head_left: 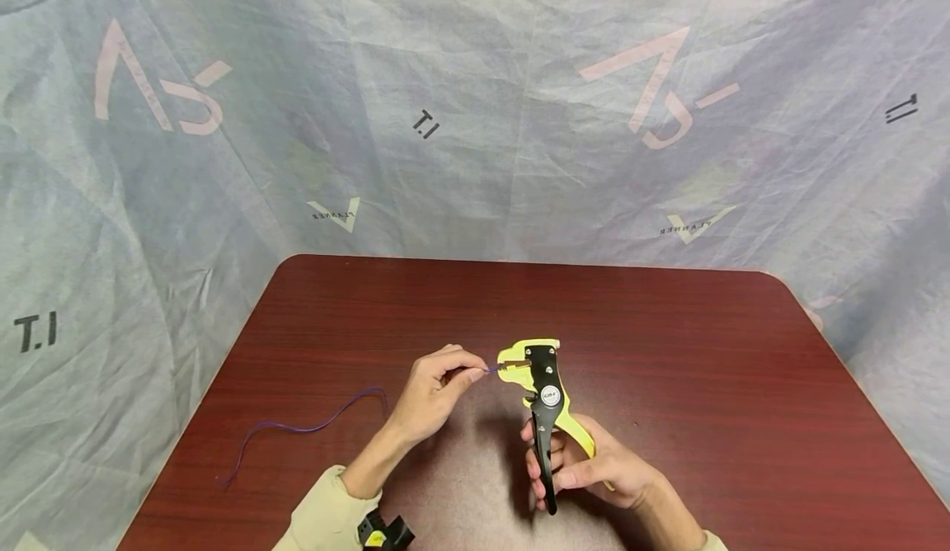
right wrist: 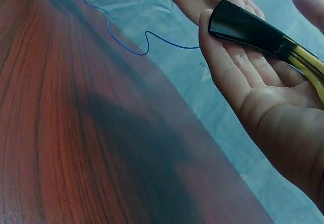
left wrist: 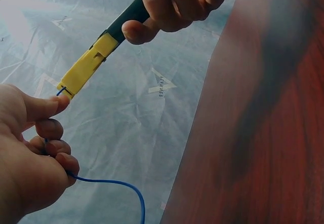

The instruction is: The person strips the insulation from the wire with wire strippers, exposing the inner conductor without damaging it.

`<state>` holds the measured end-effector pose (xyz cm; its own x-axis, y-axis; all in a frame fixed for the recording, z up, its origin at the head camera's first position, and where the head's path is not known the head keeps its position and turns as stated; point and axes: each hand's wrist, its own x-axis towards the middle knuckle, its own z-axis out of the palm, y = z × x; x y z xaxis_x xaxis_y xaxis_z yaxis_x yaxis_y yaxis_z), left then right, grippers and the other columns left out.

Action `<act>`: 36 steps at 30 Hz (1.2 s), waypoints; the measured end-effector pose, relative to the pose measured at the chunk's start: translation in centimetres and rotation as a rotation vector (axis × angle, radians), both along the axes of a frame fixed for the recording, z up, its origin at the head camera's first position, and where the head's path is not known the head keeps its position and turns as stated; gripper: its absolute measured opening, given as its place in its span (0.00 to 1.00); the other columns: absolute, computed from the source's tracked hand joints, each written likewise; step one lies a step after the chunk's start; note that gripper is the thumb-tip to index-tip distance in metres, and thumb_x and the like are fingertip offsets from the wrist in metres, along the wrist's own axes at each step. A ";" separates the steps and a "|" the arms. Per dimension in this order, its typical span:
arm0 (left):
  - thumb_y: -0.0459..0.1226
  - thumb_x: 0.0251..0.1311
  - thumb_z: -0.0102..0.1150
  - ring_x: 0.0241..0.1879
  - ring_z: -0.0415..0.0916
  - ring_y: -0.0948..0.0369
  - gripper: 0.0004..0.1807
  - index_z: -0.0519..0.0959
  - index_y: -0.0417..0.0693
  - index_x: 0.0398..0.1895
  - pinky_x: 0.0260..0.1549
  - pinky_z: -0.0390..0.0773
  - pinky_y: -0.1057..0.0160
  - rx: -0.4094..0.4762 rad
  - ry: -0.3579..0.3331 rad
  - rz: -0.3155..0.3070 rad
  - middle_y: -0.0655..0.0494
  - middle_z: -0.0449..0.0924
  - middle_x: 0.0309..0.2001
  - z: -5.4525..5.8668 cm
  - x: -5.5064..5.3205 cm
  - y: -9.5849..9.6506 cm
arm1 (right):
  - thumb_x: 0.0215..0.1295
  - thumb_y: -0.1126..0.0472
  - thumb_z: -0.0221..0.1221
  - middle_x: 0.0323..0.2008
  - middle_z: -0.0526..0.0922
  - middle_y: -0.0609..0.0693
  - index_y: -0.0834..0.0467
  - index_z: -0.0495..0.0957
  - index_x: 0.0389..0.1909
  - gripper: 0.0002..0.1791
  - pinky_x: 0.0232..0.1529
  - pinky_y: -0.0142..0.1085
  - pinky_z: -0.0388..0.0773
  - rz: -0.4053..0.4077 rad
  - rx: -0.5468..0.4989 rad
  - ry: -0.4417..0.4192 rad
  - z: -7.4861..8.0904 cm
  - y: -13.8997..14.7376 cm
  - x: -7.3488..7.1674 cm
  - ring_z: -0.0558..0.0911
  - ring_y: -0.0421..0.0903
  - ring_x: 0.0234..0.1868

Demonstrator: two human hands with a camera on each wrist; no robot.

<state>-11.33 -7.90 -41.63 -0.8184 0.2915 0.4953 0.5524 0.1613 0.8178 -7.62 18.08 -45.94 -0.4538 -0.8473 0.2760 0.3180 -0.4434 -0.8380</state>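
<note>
My left hand [head_left: 436,388] pinches a thin blue wire [head_left: 300,430] between thumb and forefinger, close to one end. That end enters the yellow jaws of a black-and-yellow wire stripper [head_left: 550,369]. In the left wrist view the wire [left wrist: 109,181] also runs through the curled lower fingers and hangs loose below. My right hand [head_left: 604,468] holds the stripper upright by its spread handles, fingers round the black handle and thumb across by the yellow one. The right wrist view shows the black handle [right wrist: 248,29] lying over the fingers.
Both hands work above a dark red wooden table [head_left: 705,369]. Printed grey fabric sheeting [head_left: 475,122] hangs behind and at both sides. A small black device [head_left: 384,530] is strapped at my left wrist, beside the pale sleeve [head_left: 326,514].
</note>
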 end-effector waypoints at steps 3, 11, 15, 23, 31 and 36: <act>0.28 0.63 0.61 0.29 0.66 0.73 0.04 0.85 0.39 0.34 0.26 0.69 0.71 -0.004 -0.008 -0.002 0.50 0.80 0.27 0.0 0.0 0.1 | 0.68 0.73 0.51 0.49 0.82 0.51 0.62 0.64 0.66 0.26 0.53 0.42 0.82 0.004 0.000 -0.004 0.0 0.0 0.0 0.86 0.46 0.46; 0.28 0.64 0.60 0.30 0.67 0.73 0.04 0.85 0.37 0.34 0.27 0.70 0.71 0.001 -0.008 -0.029 0.48 0.81 0.28 -0.1 0.0 0.3 | 0.68 0.72 0.53 0.49 0.82 0.51 0.61 0.64 0.66 0.26 0.54 0.43 0.82 0.024 0.014 -0.015 -0.1 0.0 0.1 0.86 0.45 0.46; 0.28 0.64 0.60 0.30 0.67 0.72 0.04 0.84 0.37 0.34 0.28 0.70 0.71 0.004 -0.020 -0.031 0.48 0.81 0.28 0.1 0.1 0.5 | 0.68 0.71 0.53 0.48 0.82 0.51 0.61 0.64 0.66 0.25 0.54 0.43 0.82 0.025 0.015 -0.012 -0.1 0.0 0.1 0.86 0.45 0.46; 0.28 0.64 0.60 0.30 0.67 0.72 0.05 0.84 0.37 0.33 0.28 0.70 0.71 0.010 -0.039 -0.031 0.47 0.80 0.28 0.3 0.2 0.7 | 0.68 0.71 0.53 0.49 0.82 0.50 0.61 0.63 0.66 0.25 0.54 0.44 0.82 0.029 0.023 -0.012 -0.1 0.1 0.0 0.86 0.45 0.46; 0.28 0.64 0.60 0.29 0.66 0.73 0.05 0.83 0.37 0.31 0.27 0.70 0.72 0.023 -0.052 -0.036 0.45 0.78 0.26 0.2 0.2 0.9 | 0.68 0.71 0.54 0.48 0.82 0.50 0.61 0.63 0.65 0.25 0.54 0.43 0.82 0.029 0.032 -0.010 0.0 0.2 0.0 0.85 0.45 0.46; 0.28 0.64 0.60 0.29 0.66 0.73 0.05 0.83 0.37 0.31 0.27 0.70 0.72 0.019 -0.055 -0.029 0.42 0.78 0.27 0.2 0.2 1.0 | 0.68 0.71 0.54 0.48 0.82 0.50 0.61 0.63 0.64 0.25 0.54 0.42 0.82 0.028 0.031 -0.016 -0.1 0.2 0.0 0.85 0.44 0.47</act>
<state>-11.13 -6.93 -41.43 -0.8360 0.3066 0.4552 0.5104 0.1296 0.8501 -7.64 18.28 -46.01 -0.4338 -0.8679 0.2422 0.3439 -0.4079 -0.8458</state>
